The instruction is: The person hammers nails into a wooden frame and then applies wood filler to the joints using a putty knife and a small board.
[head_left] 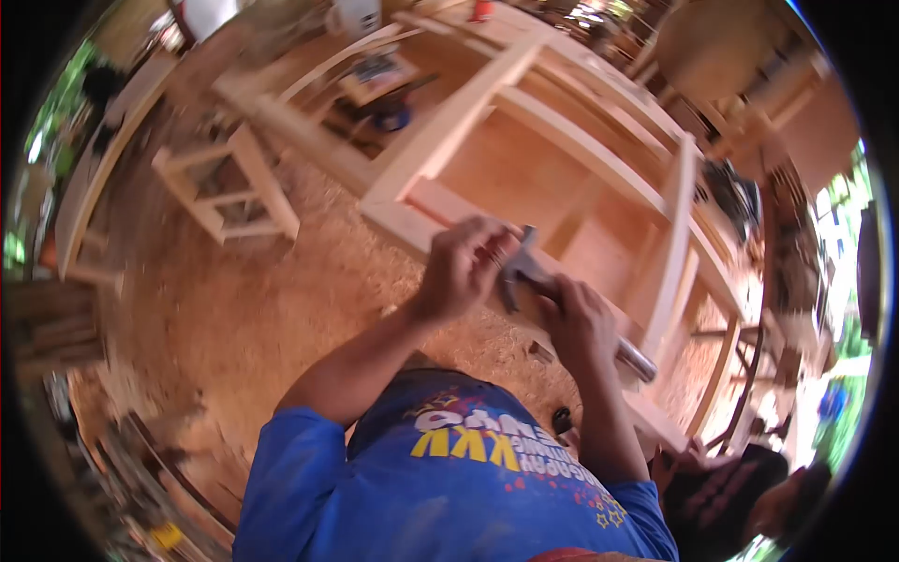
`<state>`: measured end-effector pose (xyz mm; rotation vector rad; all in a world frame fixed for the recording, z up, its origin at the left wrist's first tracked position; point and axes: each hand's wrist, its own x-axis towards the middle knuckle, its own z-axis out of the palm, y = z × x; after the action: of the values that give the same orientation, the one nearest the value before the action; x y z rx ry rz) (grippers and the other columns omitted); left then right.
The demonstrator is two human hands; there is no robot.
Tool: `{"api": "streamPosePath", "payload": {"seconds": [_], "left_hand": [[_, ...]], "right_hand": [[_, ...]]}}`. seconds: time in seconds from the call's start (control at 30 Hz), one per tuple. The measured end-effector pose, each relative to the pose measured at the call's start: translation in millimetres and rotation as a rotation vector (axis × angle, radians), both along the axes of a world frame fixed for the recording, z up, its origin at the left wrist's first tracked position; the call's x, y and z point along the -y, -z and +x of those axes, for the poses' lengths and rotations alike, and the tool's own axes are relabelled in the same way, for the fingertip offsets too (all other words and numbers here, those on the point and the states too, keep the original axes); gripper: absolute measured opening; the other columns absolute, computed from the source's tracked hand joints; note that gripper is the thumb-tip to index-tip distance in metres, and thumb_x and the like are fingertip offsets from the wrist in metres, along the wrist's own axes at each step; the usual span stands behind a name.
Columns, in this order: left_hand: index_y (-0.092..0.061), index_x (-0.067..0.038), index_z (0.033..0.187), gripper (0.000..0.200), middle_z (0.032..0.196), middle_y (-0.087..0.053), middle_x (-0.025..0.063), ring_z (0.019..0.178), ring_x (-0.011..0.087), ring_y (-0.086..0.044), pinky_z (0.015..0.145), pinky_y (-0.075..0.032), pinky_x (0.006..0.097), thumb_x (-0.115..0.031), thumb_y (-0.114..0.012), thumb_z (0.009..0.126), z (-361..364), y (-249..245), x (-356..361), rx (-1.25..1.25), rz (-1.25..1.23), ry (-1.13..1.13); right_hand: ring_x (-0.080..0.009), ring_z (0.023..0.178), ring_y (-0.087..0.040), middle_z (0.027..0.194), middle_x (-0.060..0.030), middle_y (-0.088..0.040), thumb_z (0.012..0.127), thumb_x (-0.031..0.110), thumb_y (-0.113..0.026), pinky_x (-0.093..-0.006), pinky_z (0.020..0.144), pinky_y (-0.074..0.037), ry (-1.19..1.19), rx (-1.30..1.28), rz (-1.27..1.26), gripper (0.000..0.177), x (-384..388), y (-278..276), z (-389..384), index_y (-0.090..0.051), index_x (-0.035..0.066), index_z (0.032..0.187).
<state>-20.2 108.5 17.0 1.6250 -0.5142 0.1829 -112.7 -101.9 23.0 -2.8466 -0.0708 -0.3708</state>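
Observation:
My right hand (pixel 582 323) is wrapped round the handle of a claw hammer (pixel 525 268), whose metal head points toward my left hand. The shiny end of the handle sticks out below my right wrist. My left hand (pixel 465 265) is closed with its fingertips pinched together, right beside the hammer head; what they hold, if anything, is too blurred to make out. Both hands are over the near rail of a pale wooden frame (pixel 398 211), which has crossbars and panels set inside it.
A small wooden frame (pixel 225 192) stands on the sawdust-covered floor (pixel 215 309) to the left. Tools and a small box (pixel 375 77) lie within the far part of the large frame. Another person's hand (pixel 691 456) is at the lower right. Timber (pixel 159 468) lies at lower left.

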Motion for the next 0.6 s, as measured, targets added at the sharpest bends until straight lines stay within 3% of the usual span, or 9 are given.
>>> {"api": "streamPosePath", "payload": {"seconds": [0.1, 0.17, 0.3, 0.33, 0.4, 0.43, 0.47, 0.5, 0.6], "left_hand": [[-0.072, -0.002, 0.104, 0.023, 0.092, -0.072, 0.006, 0.082, 0.0115, -0.067, 0.074, -0.054, 0.0271, -0.024, -0.065, 0.105, -11.9, 5.5, -59.7, -0.086, -0.229, -0.03], [-0.07, -0.005, 0.106, 0.02, 0.092, -0.07, 0.0039, 0.08, 0.0111, -0.065, 0.073, -0.051, 0.0248, -0.024, -0.064, 0.105, 4.3, 29.3, -108.0, -0.282, -0.59, -0.178], [-0.068, -0.015, 0.111, 0.015, 0.099, -0.071, -0.0035, 0.089, 0.0067, -0.065, 0.075, -0.046, 0.0208, -0.028, -0.067, 0.104, 51.2, 79.6, -218.7, -0.642, -0.73, -0.456], [-0.068, -0.016, 0.111, 0.015, 0.1, -0.071, -0.0033, 0.091, 0.0071, -0.066, 0.077, -0.046, 0.0211, -0.028, -0.067, 0.104, 58.3, 87.8, -228.1, -0.671, -0.737, -0.438], [-0.068, -0.016, 0.112, 0.014, 0.1, -0.072, -0.003, 0.094, 0.0079, -0.067, 0.08, -0.047, 0.0218, -0.028, -0.067, 0.104, 72.5, 100.9, -240.2, -0.725, -0.748, -0.391], [-0.067, -0.016, 0.112, 0.013, 0.101, -0.073, -0.0023, 0.097, 0.009, -0.068, 0.084, -0.048, 0.0254, -0.027, -0.067, 0.104, 79.5, 102.5, -240.1, -0.797, -0.74, -0.367], [-0.068, -0.016, 0.112, 0.013, 0.102, -0.074, -0.0017, 0.098, 0.0095, -0.068, 0.086, -0.049, 0.0263, -0.026, -0.067, 0.104, 84.1, 111.0, -235.8, -0.817, -0.742, -0.295], [-0.068, -0.015, 0.111, 0.012, 0.103, -0.074, -0.0011, 0.1, 0.0099, -0.068, 0.087, -0.049, 0.0273, -0.025, -0.067, 0.104, 90.1, 119.2, -231.8, -0.83, -0.745, -0.223], [-0.071, -0.012, 0.111, 0.012, 0.106, -0.076, 0.0017, 0.104, 0.011, -0.068, 0.092, -0.05, 0.0295, -0.022, -0.067, 0.104, 100.2, 137.5, -213.2, -0.782, -0.809, -0.032]], "right_hand": [[-0.0355, 0.094, -0.071, 0.1, -0.014, -0.073, 0.089, 0.03, -0.078, -0.0455, 0.083, -0.055, 0.025, -0.11, -0.007, 0.039, -1.9, -1.0, 3.6, -0.065, 0.012, 0.121], [-0.0351, 0.092, -0.072, 0.098, -0.0145, -0.074, 0.086, 0.028, -0.082, -0.0453, 0.081, -0.055, 0.159, -0.302, 0.075, 0.043, -8.5, -13.2, 13.7, -0.064, 0.012, 0.122], [-0.0303, 0.081, -0.073, 0.085, -0.0131, -0.073, 0.083, 0.016, -0.085, -0.0426, 0.075, -0.054, 0.297, -0.526, 0.073, 0.042, -34.1, -55.1, 57.1, -0.064, 0.01, 0.118], [-0.0291, 0.081, -0.073, 0.084, -0.0123, -0.073, 0.083, 0.013, -0.084, -0.0416, 0.074, -0.054, 0.294, -0.554, 0.067, 0.041, -44.6, -68.8, 72.0, -0.063, 0.009, 0.118], [-0.0133, 0.072, -0.063, 0.085, -0.0036, -0.068, 0.084, 0.01, -0.082, -0.0315, 0.066, -0.05, 0.221, -0.53, 0.041, 0.04, -65.5, -92.4, 101.0, -0.065, 0.006, 0.12], [-0.011, 0.072, -0.06, 0.085, -0.0031, -0.066, 0.087, 0.015, -0.081, -0.03, 0.067, -0.049, -0.057, -0.411, -0.041, 0.041, -76.5, -100.1, 118.6, -0.065, 0.006, 0.123], [-0.0101, 0.073, -0.06, 0.086, -0.0047, -0.065, 0.091, 0.018, -0.078, -0.0286, 0.066, -0.05, 0.113, -0.431, 0.338, 0.034, -99.5, -117.5, 123.7, -0.064, 0.003, 0.117], [-0.0104, 0.072, -0.059, 0.085, -0.0052, -0.063, 0.093, 0.02, -0.076, -0.0286, 0.065, -0.05, 0.183, -0.538, 0.489, 0.03, -90.6, -125.9, 135.5, -0.063, 0.002, 0.113], [-0.0114, 0.069, -0.058, 0.08, -0.0036, -0.059, 0.096, 0.022, -0.07, -0.0286, 0.061, -0.049, 0.281, -0.559, 0.485, 0.023, -112.8, -135.7, 175.3, -0.06, 0.003, 0.105]]}}
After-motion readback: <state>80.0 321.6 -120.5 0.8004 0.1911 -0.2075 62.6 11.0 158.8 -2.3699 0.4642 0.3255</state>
